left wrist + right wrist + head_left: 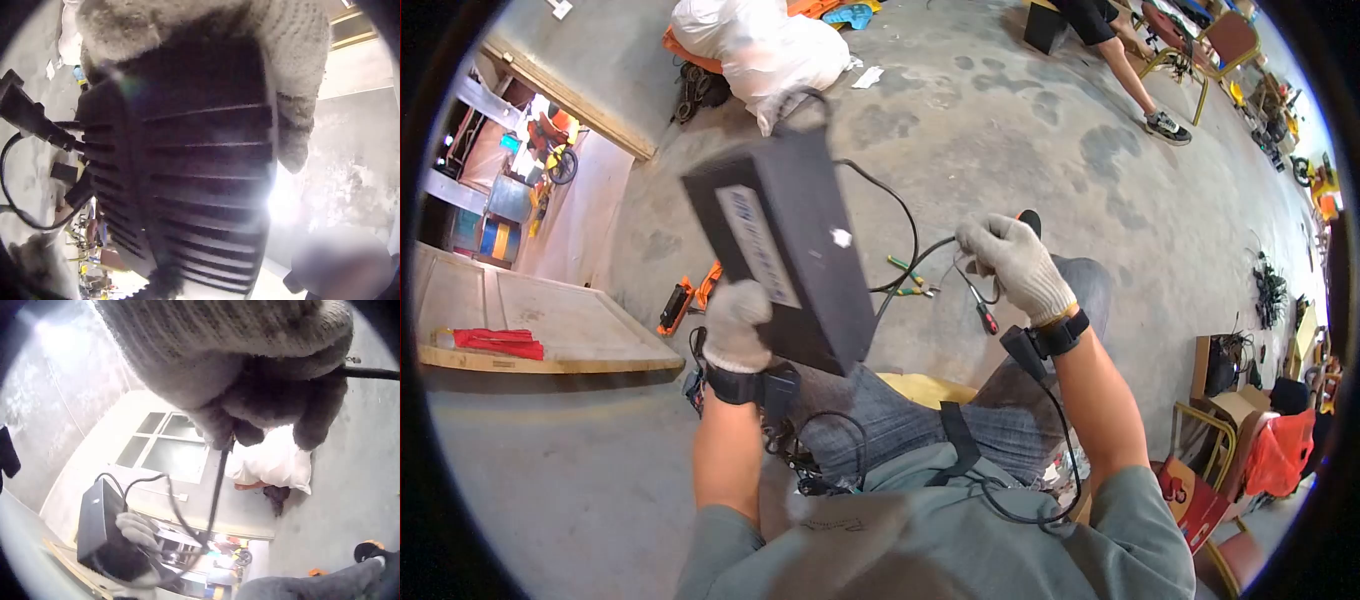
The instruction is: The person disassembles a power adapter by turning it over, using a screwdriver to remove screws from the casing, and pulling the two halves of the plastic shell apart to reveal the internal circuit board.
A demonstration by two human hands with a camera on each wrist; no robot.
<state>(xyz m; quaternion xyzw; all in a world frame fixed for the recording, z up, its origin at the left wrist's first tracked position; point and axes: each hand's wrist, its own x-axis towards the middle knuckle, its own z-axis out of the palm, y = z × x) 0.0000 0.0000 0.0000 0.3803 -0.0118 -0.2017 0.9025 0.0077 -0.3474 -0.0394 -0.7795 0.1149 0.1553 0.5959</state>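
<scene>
Head view: the left hand [735, 325], gloved, has the black charger [785, 250] up in the air over the lap. Its fingers wrap the lower end, label side facing the camera. The right hand [1010, 262] clenches round the cable [912, 232] that loops back to the charger's top. Down on the concrete floor [1020, 130], just past the knee, lie a red-handled screwdriver [983, 312] and green-handled pliers [910, 280], neither touched. I'd say it's early going: the casing looks closed, the leads attached and the tools idle.

Left wrist view: the charger's finned underside [200, 187] fills the frame. The gloved fingers [300, 125] curl over its edge in a firm grip, and a plug [31, 115] juts out at the left.

Right wrist view: the fingers [250, 394] pinch tight on the cable [219, 481], which drops straight down from the fist. The charger [100, 528] sits well apart from them, held in the left hand [134, 528].
</scene>
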